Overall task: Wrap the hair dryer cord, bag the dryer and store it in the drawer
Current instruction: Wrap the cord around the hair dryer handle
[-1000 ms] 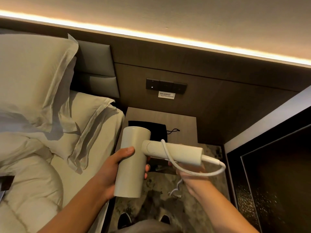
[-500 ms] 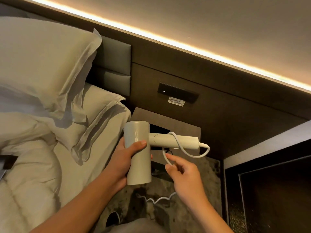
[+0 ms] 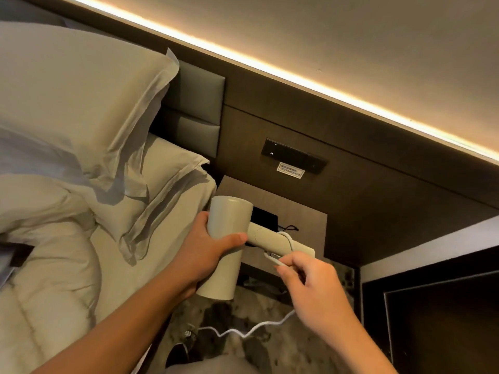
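- Left hand (image 3: 208, 245): fingers clamped round the hair dryer (image 3: 225, 247) barrel, steadying it for winding.
- Right hand (image 3: 313, 287): fingers pinch the cord (image 3: 287, 240) just below the handle, guiding a loop.

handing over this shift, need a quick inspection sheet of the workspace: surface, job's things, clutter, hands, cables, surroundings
surface: wooden nightstand, partly hidden behind the dryer
job's things: hair dryer held up in the air; black drawstring bag lies on the nightstand; drawer not seen
clutter: nothing seen
hands: left hand grips the dryer barrel; right hand pinches the cord beside the handle
cables: white cord looped over the handle, the rest trails down toward the floor
surroundings: bed with pillows on the left, switch panel on the wall
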The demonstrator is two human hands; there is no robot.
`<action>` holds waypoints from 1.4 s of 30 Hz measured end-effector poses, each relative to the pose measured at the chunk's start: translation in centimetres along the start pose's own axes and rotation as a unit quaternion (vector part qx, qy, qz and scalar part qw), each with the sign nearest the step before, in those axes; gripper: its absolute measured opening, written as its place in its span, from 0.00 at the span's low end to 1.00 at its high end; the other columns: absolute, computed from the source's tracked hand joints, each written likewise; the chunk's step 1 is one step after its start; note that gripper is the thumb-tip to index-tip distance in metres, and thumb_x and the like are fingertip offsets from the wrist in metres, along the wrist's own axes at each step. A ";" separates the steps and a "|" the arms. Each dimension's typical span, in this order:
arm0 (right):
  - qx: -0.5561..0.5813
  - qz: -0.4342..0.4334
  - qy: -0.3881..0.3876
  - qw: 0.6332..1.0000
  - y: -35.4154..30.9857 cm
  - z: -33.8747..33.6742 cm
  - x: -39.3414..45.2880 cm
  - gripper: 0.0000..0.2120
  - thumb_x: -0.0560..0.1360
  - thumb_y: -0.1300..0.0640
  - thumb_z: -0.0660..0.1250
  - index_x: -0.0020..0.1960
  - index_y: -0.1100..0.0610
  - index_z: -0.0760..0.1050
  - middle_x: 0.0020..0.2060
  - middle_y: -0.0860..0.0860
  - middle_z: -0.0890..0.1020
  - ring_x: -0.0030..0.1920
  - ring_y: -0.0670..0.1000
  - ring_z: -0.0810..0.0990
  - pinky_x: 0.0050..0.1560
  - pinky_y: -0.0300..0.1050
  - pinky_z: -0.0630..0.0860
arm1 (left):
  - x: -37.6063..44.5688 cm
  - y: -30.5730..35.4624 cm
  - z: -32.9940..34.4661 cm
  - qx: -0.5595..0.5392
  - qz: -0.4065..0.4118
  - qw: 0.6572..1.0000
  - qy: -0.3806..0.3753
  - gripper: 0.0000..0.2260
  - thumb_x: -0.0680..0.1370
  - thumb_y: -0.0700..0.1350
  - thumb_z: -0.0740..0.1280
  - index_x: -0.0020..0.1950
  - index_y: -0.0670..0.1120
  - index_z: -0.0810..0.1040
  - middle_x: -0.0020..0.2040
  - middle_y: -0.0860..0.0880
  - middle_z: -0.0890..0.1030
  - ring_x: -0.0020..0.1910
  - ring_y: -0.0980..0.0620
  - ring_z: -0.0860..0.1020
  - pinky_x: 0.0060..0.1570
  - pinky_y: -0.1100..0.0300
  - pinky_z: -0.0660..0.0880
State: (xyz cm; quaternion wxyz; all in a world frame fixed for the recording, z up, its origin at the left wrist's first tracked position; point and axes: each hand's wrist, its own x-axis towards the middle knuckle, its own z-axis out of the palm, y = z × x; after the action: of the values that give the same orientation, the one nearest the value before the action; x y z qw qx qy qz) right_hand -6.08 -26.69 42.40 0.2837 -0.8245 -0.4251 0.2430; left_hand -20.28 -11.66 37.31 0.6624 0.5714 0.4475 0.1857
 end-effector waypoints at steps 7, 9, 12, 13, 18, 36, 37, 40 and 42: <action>-0.146 -0.162 0.058 0.974 -2.9 -5.4 0.1 0.07 0.74 0.49 0.70 0.49 0.48 0.84 0.41 0.39 0.83 0.43 0.37 0.80 0.43 0.31 0.78 | -1.5 3.6 -1.9 0.042 0.020 0.994 -0.100 0.35 0.56 0.65 0.74 0.61 0.62 0.67 0.54 0.47 0.79 0.48 0.48 0.83 0.40 0.54 0.81; -0.130 -0.192 0.084 0.969 -3.9 -7.1 0.1 0.10 0.70 0.44 0.71 0.44 0.49 0.84 0.36 0.40 0.83 0.38 0.39 0.81 0.38 0.33 0.79 | -1.8 4.5 -2.5 0.028 0.027 0.991 -0.125 0.36 0.57 0.65 0.75 0.63 0.63 0.67 0.55 0.46 0.80 0.49 0.46 0.84 0.43 0.50 0.83; -0.158 -0.203 0.123 0.958 -4.9 -8.9 0.3 0.19 0.63 0.36 0.74 0.38 0.52 0.81 0.29 0.41 0.79 0.30 0.42 0.78 0.28 0.36 0.74 | -1.8 5.3 -3.0 -0.003 0.008 0.985 -0.174 0.37 0.57 0.62 0.76 0.64 0.62 0.68 0.55 0.44 0.81 0.47 0.43 0.86 0.43 0.51 0.83; -0.174 -0.203 0.132 0.954 -5.1 -9.2 0.5 0.21 0.62 0.34 0.74 0.37 0.53 0.82 0.29 0.42 0.79 0.29 0.43 0.77 0.27 0.39 0.74 | -1.7 5.4 -3.0 -0.025 -0.005 0.980 -0.196 0.37 0.58 0.60 0.76 0.65 0.60 0.69 0.54 0.43 0.81 0.45 0.43 0.86 0.41 0.52 0.83; -0.087 -0.269 0.097 0.954 -4.6 -9.3 1.3 0.11 0.69 0.49 0.74 0.45 0.56 0.85 0.35 0.46 0.82 0.36 0.47 0.80 0.35 0.39 0.76 | -1.3 4.9 -2.9 -0.093 -0.050 0.959 -0.264 0.38 0.60 0.54 0.78 0.68 0.56 0.70 0.51 0.39 0.83 0.43 0.40 0.85 0.42 0.49 0.81; 0.221 -0.086 0.040 0.971 -1.8 -6.0 0.3 0.07 0.70 0.42 0.70 0.44 0.39 0.86 0.43 0.44 0.87 0.45 0.45 0.85 0.41 0.35 0.81 | -1.1 3.3 -1.1 -0.318 -0.109 0.837 -0.431 0.30 0.66 0.49 0.81 0.66 0.49 0.76 0.47 0.40 0.83 0.43 0.43 0.83 0.42 0.50 0.83; 0.229 -0.088 0.038 0.969 -1.3 -5.8 0.2 0.06 0.71 0.42 0.71 0.45 0.38 0.85 0.43 0.44 0.87 0.46 0.45 0.85 0.42 0.35 0.81 | -1.2 3.1 -0.9 -0.321 -0.100 0.841 -0.424 0.27 0.65 0.49 0.82 0.63 0.50 0.79 0.47 0.40 0.83 0.42 0.43 0.83 0.41 0.50 0.83; 0.284 -0.095 0.010 0.954 -1.0 -4.6 -0.6 0.08 0.68 0.44 0.75 0.47 0.36 0.85 0.46 0.39 0.87 0.49 0.43 0.85 0.47 0.39 0.82 | -1.5 2.9 -0.3 -0.319 -0.092 0.851 -0.407 0.34 0.65 0.50 0.82 0.68 0.47 0.74 0.45 0.40 0.83 0.41 0.43 0.83 0.40 0.51 0.83; 0.335 -0.064 0.029 0.939 0.3 -3.9 -1.3 0.18 0.52 0.40 0.84 0.40 0.43 0.87 0.41 0.43 0.88 0.44 0.44 0.86 0.45 0.42 0.84 | -1.7 2.9 0.0 -0.312 -0.083 0.864 -0.385 0.39 0.64 0.50 0.82 0.70 0.44 0.70 0.44 0.40 0.83 0.41 0.43 0.83 0.40 0.51 0.82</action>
State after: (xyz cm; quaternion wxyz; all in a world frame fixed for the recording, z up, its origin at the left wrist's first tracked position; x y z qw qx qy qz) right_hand -4.09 -28.89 45.20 0.5709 -0.6594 -0.3623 0.3288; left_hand -20.36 -12.14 40.66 0.9388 0.3217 0.1211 0.0247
